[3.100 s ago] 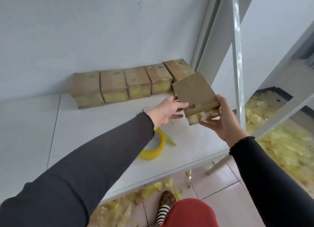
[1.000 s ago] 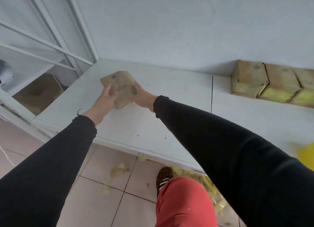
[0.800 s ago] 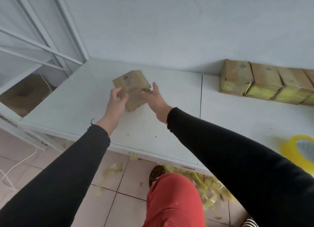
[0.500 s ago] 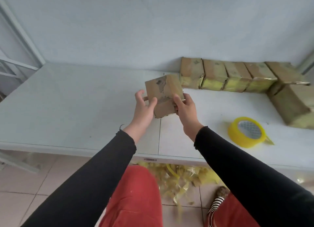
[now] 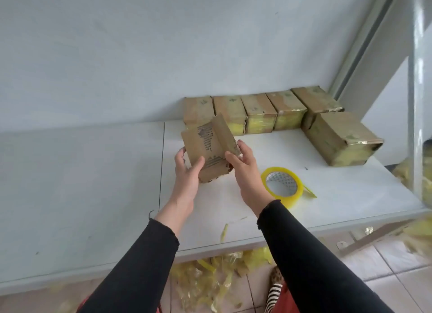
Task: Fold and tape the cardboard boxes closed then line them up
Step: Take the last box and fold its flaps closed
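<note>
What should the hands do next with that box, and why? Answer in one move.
Probably fold the box's raised flap down: both hands, left hand and right hand, grip it, it shows no tape, and the tape roll lies beside the right hand.

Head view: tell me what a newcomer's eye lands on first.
First, the two hands, left and right, holding a flattened cardboard box up over the white table. Next, the yellow tape roll lying just right of the right hand. Behind them, a row of taped boxes lines the wall, with one more box in front of its right end.
</note>
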Available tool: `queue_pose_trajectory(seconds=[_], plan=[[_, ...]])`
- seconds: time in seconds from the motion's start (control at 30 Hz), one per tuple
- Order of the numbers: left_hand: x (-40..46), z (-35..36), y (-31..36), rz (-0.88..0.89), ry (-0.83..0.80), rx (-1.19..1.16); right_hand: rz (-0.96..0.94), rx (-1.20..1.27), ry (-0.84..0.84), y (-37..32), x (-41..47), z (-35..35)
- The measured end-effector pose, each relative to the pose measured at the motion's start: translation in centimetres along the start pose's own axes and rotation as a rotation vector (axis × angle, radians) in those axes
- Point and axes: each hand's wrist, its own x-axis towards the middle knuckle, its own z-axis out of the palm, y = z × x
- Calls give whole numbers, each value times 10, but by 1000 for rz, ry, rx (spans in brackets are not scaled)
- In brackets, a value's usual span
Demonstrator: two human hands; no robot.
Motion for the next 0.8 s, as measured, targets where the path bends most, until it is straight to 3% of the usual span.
queue_pose_trajectory(seconds=[0.27, 0.4, 0.8], plan=[[8, -3, 10, 84, -94, -122, 10, 236, 12, -11, 14, -7], [10, -6, 12, 74, -188, -130, -11, 231, 3, -9, 18, -3], [13, -1, 13, 148, -194, -103, -11, 168, -27, -9, 25, -1]])
